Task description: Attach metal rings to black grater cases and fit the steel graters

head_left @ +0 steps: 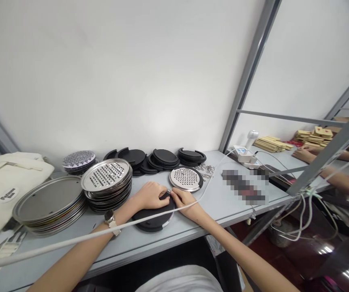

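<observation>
A round black disc lies at the front of the grey table, under both my hands. My left hand, with a watch on its wrist, grips the disc's upper edge. The fingers of my right hand pinch a small metal piece at that edge. Behind my right hand sits a round silver grater plate with a black part on its right side. Small wire pieces lie just beyond it. A white cable crosses in front of the black disc.
Stacked metal grater plates and larger round plates stand at left, beside a cream bag. Black discs line the wall. A metal frame post rises at right; beyond it are wooden pieces and another person's hands.
</observation>
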{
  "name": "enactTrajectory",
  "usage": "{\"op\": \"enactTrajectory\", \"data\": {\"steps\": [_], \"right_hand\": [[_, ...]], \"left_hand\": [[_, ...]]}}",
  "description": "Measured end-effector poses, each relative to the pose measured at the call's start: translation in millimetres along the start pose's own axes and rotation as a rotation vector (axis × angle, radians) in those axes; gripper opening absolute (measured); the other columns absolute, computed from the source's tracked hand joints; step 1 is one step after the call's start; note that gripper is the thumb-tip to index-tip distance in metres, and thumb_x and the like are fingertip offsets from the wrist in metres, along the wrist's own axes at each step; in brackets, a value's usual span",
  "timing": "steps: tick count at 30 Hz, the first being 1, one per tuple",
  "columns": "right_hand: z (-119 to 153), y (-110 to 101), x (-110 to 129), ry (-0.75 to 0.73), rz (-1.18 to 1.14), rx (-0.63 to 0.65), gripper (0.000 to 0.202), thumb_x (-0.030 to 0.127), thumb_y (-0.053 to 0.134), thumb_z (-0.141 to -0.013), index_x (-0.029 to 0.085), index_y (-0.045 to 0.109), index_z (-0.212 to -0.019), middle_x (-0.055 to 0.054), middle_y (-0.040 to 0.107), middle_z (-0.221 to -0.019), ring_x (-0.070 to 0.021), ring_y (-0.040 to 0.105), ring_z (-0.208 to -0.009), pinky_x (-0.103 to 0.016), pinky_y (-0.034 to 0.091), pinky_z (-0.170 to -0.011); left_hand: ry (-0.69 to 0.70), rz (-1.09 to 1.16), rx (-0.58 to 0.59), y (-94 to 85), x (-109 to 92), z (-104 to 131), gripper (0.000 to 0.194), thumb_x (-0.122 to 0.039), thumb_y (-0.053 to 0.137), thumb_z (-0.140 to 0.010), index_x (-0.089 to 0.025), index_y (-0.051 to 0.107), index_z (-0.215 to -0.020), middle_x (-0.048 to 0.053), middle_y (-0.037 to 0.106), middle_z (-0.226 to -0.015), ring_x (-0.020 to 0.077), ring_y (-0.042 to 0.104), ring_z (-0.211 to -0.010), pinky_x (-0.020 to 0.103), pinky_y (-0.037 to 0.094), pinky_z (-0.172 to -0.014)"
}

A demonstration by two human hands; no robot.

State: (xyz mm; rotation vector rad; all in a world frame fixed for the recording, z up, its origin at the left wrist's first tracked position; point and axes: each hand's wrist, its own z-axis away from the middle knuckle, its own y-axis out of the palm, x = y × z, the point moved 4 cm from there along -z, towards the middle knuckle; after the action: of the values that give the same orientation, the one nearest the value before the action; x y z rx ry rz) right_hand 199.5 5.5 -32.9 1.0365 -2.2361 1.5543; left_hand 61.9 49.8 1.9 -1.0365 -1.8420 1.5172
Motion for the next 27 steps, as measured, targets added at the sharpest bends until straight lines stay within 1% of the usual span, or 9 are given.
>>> {"op": "enactTrajectory", "data": {"steps": [3,6,10,12,16,18,23,27], "right_hand": [[-0.1,1.3,-1.4,-0.006,0.033,-0.016,0.028,0.025,0.038,-0.095,0.02,0.046,-0.069,0.0,0.05,-0.063,-0.0139,0.048,-0.06,-0.025,0.031,-0.058],[-0.8,2.8,-2.5,-0.005,0.046,-0.009,0.027,0.025,0.038,-0.095,0.02,0.047,-0.07,0.0,0.051,-0.062,-0.0138,0.049,-0.059,-0.025,0.031,-0.057],[-2.2,3.9,-4.3,0.018,0.055,0.009,0.027,0.025,0.038,-0.095,0.021,0.046,-0.069,0.001,0.05,-0.06,-0.0138,0.048,-0.057,-0.025,0.03,-0.056],[-2.3,3.7,-4.6,0.02,0.053,0.016,0.028,0.025,0.038,-0.095,0.021,0.045,-0.068,0.001,0.049,-0.06,-0.0136,0.049,-0.057,-0.024,0.031,-0.056],[-1.0,2.0,-3.3,0.001,0.024,0.017,0.03,0.027,0.036,-0.096,0.02,0.044,-0.067,0.001,0.049,-0.061,-0.0129,0.049,-0.058,-0.024,0.032,-0.057],[-0.3,1.1,-2.4,-0.006,0.005,0.017,0.031,0.028,0.036,-0.096,0.02,0.044,-0.066,0.002,0.048,-0.06,-0.0126,0.048,-0.057,-0.023,0.032,-0.056],[0.4,0.1,-2.0,-0.026,-0.011,0.017,0.032,0.028,0.035,-0.096,0.02,0.043,-0.066,0.002,0.048,-0.06,-0.0127,0.046,-0.057,-0.023,0.032,-0.056],[1.0,0.8,-2.5,-0.045,-0.021,0.019,0.03,0.028,0.035,-0.097,0.019,0.046,-0.07,0.0,0.052,-0.064,-0.0134,0.05,-0.062,-0.024,0.036,-0.061]], "left_hand": [[-0.001,0.001,0.005,-1.1,-0.9,0.1,0.025,-0.038,0.053,-0.081,-0.02,0.054,-0.064,0.0,0.057,-0.057,0.0151,0.05,-0.053,0.029,0.024,-0.051],[0.002,0.005,0.002,-2.8,-1.9,0.1,0.017,-0.038,0.054,-0.08,-0.021,0.055,-0.078,0.0,0.059,-0.063,0.017,0.055,-0.057,0.029,0.026,-0.053],[0.018,-0.003,-0.012,-4.7,-3.4,0.5,0.024,-0.038,0.052,-0.081,-0.021,0.051,-0.098,0.001,0.062,-0.068,0.0197,0.057,-0.058,0.03,0.024,-0.052],[0.032,-0.004,-0.017,-5.2,-4.1,0.7,0.027,-0.038,0.052,-0.082,-0.021,0.049,-0.102,0.001,0.062,-0.067,0.0201,0.057,-0.058,0.03,0.023,-0.051],[0.08,0.011,-0.01,-5.5,-5.4,1.0,0.019,-0.036,0.051,-0.083,-0.021,0.05,-0.095,0.001,0.064,-0.07,0.0193,0.058,-0.059,0.029,0.022,-0.051],[0.084,0.016,-0.002,-5.5,-4.9,0.9,0.017,-0.035,0.051,-0.083,-0.021,0.05,-0.093,0.001,0.064,-0.07,0.019,0.058,-0.06,0.029,0.022,-0.051],[0.094,0.031,0.007,-5.8,-3.8,0.9,0.02,-0.033,0.052,-0.083,-0.022,0.051,-0.1,0.0,0.066,-0.074,0.0195,0.06,-0.062,0.028,0.025,-0.053],[0.138,0.045,0.008,-6.7,-5.4,1.4,0.016,-0.03,0.05,-0.085,-0.023,0.052,-0.099,0.001,0.069,-0.083,0.019,0.062,-0.067,0.027,0.028,-0.055]]}}
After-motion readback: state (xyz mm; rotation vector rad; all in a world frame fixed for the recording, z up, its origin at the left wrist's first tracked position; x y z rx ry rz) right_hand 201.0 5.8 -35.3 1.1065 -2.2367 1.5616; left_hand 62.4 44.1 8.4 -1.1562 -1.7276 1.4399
